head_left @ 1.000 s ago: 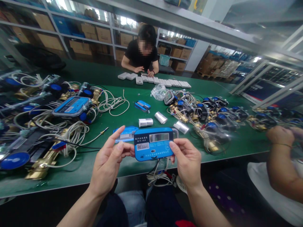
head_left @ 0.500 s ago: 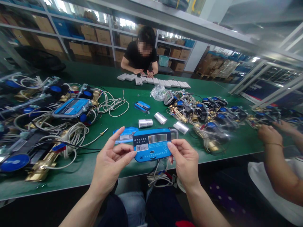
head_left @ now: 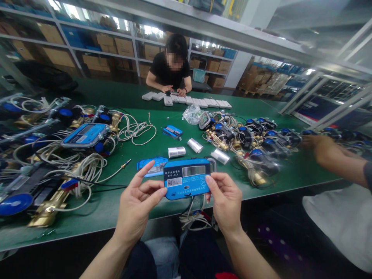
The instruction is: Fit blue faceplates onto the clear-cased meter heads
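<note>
Between my two hands is a blue heat meter faceplate with a grey display window and white printing, facing me. My left hand pinches its left end between thumb and fingers, with the index finger raised. On the right end, my right hand presses its thumb to the front while the fingers curl behind. A grey rim shows behind its upper right corner; the rest back there is hidden. Coiled white cable hangs below it. Just behind lie more blue faceplates, partly covered by the held one.
Brass-bodied meters with cables crowd the left and right of the green table. White label rolls, another blue faceplate and a plastic bag lie mid-table. A person works opposite beside white cases; another person's arm reaches in at right.
My hands keep the faceplate in nearly the same place and pose. The view has shifted slightly. The right-hand co-worker's arm has moved along the table's meters.
</note>
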Action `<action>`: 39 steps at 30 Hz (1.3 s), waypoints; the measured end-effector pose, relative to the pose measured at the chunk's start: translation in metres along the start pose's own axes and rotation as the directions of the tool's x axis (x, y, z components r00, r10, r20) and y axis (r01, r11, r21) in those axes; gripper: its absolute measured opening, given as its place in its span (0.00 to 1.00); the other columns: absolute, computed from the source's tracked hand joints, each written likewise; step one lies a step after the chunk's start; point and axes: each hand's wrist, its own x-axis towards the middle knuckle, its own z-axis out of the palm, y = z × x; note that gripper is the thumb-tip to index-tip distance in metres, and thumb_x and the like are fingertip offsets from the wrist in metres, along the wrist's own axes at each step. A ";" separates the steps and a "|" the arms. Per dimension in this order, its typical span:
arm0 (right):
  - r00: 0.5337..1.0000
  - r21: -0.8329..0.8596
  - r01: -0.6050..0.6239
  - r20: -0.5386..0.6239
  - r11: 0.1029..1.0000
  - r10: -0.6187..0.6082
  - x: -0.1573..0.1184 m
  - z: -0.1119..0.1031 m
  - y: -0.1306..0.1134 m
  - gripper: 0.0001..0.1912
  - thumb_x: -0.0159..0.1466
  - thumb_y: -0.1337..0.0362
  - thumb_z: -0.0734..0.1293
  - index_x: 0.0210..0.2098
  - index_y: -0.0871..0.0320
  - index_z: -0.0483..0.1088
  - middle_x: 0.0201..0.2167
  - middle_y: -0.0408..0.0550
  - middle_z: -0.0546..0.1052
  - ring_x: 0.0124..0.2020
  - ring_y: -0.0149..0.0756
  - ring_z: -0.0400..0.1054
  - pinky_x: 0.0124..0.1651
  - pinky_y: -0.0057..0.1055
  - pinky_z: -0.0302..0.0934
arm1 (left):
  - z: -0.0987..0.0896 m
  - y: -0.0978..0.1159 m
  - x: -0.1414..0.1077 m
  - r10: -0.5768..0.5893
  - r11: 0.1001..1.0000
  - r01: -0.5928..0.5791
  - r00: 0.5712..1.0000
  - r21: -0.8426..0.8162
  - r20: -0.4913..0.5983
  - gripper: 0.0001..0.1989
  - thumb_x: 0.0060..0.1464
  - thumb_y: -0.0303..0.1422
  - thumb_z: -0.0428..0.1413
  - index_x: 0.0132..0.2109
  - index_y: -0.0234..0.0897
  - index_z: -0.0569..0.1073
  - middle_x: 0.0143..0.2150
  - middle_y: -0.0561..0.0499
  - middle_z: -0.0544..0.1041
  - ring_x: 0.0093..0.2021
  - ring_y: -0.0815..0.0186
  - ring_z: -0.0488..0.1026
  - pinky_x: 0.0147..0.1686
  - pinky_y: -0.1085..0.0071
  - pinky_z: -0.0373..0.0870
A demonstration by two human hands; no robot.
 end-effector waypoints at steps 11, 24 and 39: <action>0.998 0.021 0.036 -0.046 0.999 -0.035 -0.004 0.004 0.003 0.10 0.60 0.59 0.72 0.30 0.58 0.70 0.18 0.38 0.71 0.15 0.24 0.63 0.19 0.20 0.61 | 0.005 0.000 -0.004 -0.057 0.997 0.054 0.998 -0.060 -0.035 0.44 0.38 0.30 0.72 0.63 0.38 0.64 0.29 0.53 0.79 0.29 0.72 0.76 0.34 0.80 0.75; 0.980 -0.139 0.170 -0.083 0.976 -0.182 -0.011 0.004 0.009 0.08 0.62 0.60 0.70 0.31 0.58 0.71 0.19 0.38 0.71 0.17 0.27 0.64 0.21 0.23 0.62 | 0.003 -0.013 -0.006 0.101 0.970 -0.082 0.992 0.229 -0.075 0.31 0.46 0.36 0.69 0.56 0.39 0.68 0.37 0.50 0.82 0.38 0.65 0.79 0.40 0.74 0.76; 0.994 -0.024 0.041 -0.100 0.999 -0.043 0.017 -0.033 0.010 0.15 0.58 0.63 0.72 0.44 0.57 0.71 0.22 0.37 0.74 0.21 0.29 0.70 0.29 0.27 0.69 | 0.039 -0.015 0.005 0.357 0.613 -0.351 0.922 0.708 0.148 0.09 0.52 0.40 0.61 0.28 0.41 0.77 0.27 0.54 0.77 0.25 0.66 0.69 0.30 0.70 0.66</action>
